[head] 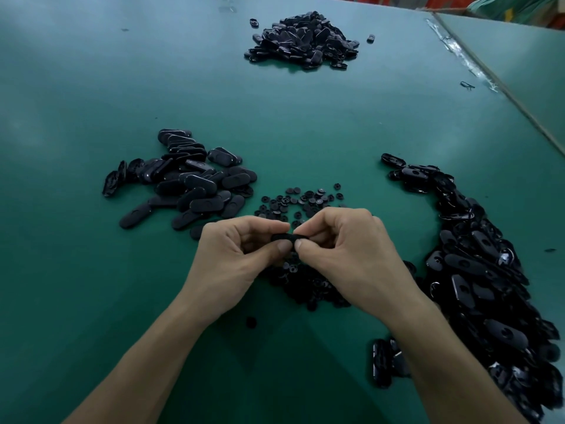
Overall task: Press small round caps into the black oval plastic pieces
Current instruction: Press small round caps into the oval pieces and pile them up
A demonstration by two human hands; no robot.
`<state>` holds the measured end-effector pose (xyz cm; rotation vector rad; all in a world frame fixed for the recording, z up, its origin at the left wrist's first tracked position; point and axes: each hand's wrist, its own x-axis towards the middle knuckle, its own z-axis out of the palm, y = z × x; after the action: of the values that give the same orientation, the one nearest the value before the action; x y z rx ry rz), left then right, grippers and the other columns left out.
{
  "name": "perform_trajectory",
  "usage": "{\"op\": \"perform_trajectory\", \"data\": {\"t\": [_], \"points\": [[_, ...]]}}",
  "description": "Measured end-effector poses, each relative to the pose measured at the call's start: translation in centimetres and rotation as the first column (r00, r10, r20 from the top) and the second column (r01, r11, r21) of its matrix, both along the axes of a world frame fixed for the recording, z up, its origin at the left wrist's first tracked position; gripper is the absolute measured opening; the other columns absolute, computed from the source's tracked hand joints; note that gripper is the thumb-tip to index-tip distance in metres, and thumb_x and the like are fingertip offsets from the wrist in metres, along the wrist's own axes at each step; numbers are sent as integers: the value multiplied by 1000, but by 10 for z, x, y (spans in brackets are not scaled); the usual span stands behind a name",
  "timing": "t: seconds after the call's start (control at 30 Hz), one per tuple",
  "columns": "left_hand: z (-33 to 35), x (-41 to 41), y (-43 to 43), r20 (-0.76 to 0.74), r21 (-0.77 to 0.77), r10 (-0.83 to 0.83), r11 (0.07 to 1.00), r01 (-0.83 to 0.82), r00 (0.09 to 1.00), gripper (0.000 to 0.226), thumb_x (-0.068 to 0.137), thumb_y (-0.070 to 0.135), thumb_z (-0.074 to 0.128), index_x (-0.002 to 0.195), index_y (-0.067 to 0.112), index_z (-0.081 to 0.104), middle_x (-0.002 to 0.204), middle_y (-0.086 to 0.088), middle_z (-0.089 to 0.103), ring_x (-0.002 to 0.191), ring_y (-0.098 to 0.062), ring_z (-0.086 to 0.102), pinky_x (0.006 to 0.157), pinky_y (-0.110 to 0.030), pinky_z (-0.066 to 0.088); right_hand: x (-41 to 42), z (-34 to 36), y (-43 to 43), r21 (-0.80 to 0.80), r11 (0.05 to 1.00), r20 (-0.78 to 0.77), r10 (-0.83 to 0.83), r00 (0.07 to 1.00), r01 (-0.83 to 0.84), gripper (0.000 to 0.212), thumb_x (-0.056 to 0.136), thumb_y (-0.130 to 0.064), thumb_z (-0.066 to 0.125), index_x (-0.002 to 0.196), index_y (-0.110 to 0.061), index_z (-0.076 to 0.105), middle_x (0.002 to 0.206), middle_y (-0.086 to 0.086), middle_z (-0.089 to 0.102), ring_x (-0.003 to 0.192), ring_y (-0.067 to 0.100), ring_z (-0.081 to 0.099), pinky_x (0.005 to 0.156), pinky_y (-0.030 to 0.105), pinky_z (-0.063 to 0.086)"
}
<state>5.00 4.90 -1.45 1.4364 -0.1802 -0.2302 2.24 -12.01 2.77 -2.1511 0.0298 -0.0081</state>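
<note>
1. Two hands on one oval: my left hand pinches its left end and my right hand pinches its right end, with the thumbs almost meeting on the near edge. I hold it clear of the counter, right in front of me.
2. My fingers hide the middle of the oval, so I cannot tell whether a cap is seated in it yet.
3. The caps are scattered loosely just beyond my hands, with a thicker heap under and behind my wrists. One stray lies nearer to me.
4. The left pile has ovals lying mostly smooth side up, with no open holes that I can see. I judge these are finished.
5. The right pile is much the larger and runs down the counter towards me. Several pieces show an open round hole, so I judge these are still to do.
6. The far pile is well apart at the back, too small to tell whether it is capped.
7. Progress: the undone stock far outweighs the finished, so most of the job is left. There are plenty of caps to hand.
</note>
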Motion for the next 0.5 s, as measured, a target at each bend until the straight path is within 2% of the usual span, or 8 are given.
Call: {"op": "perform_trajectory", "data": {"t": [0.2, 0.33, 0.5], "points": [[1, 0, 0, 17, 7, 20, 1000, -20, 1000, 23, 65, 19, 81, 88, 19, 78, 77, -10, 76, 66, -16, 71, 65, -22, 58, -2, 1, 2, 5, 1000, 13, -23, 1000, 23, 15, 80, -13, 75, 76, -27, 71, 68, -18, 71, 57, -6, 63, 52, 5, 43], [4, -1, 1, 63, 12, 64, 998, -65, 996, 21, 63, 16, 82, 84, 16, 77, 66, -6, 72, 56, -13, 67, 58, -18, 55, -3, 3, 1, 23, 1000, 10, 10, 1000, -10, 16, 84, -13, 75, 81, -29, 72, 72, -19, 72, 63, -5, 67, 57, 6, 46], [6, -1, 0, 95, 36, 80, 996, -84, 992, 19, 63, 16, 81, 82, 15, 76, 67, -7, 74, 56, -15, 67, 58, -20, 56, -4, 4, 1, 22, 1000, 14, 15, 1000, -16, 16, 84, -13, 76, 84, -29, 74, 73, -19, 73, 65, -5, 68, 60, 7, 48]]}}
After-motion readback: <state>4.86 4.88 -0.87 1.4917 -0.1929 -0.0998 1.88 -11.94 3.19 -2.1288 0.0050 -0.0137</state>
